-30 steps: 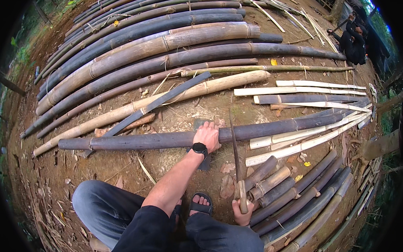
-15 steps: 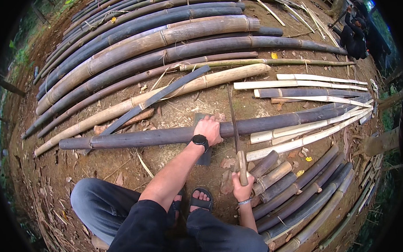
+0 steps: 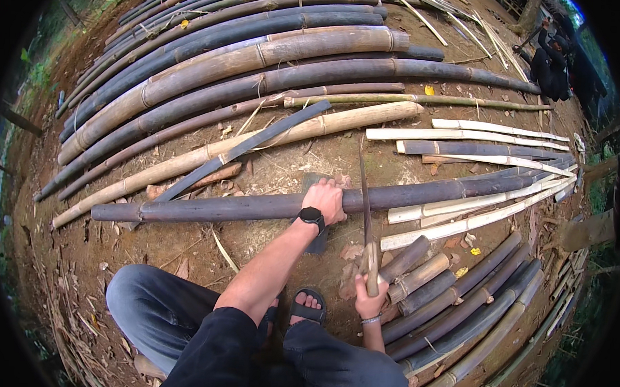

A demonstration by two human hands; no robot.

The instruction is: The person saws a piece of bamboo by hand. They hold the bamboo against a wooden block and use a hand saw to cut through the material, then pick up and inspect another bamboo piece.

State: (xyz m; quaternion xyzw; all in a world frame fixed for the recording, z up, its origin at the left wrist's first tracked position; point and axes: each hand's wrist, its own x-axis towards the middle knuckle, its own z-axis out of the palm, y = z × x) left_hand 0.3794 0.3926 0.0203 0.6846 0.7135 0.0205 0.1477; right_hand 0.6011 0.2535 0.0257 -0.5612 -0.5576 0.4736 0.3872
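Note:
My left hand (image 3: 325, 201), with a black watch at its wrist, is closed over a long dark bamboo pole (image 3: 220, 212) lying crosswise in front of me. Beneath the pole at that spot is a dark flat block (image 3: 316, 243). In my right hand (image 3: 370, 298) is the wooden handle of a narrow-bladed saw (image 3: 366, 195). Its tapering blade lies across the pole just right of my left hand, tip pointing away from me. The teeth are too fine to make out, and I cannot tell how deep any cut is.
Several long bamboo poles (image 3: 211, 94) lie side by side beyond. Pale split strips (image 3: 473, 211) fan out at the right. Short bamboo pieces (image 3: 423, 279) lie by my right arm. A dark slat (image 3: 243, 150) leans across a tan pole (image 3: 312, 129). A person (image 3: 552, 65) crouches at far right.
My right hand has drawn the saw a little toward me across the pole. My left hand keeps its grip in the same place. The whole view has shifted slightly.

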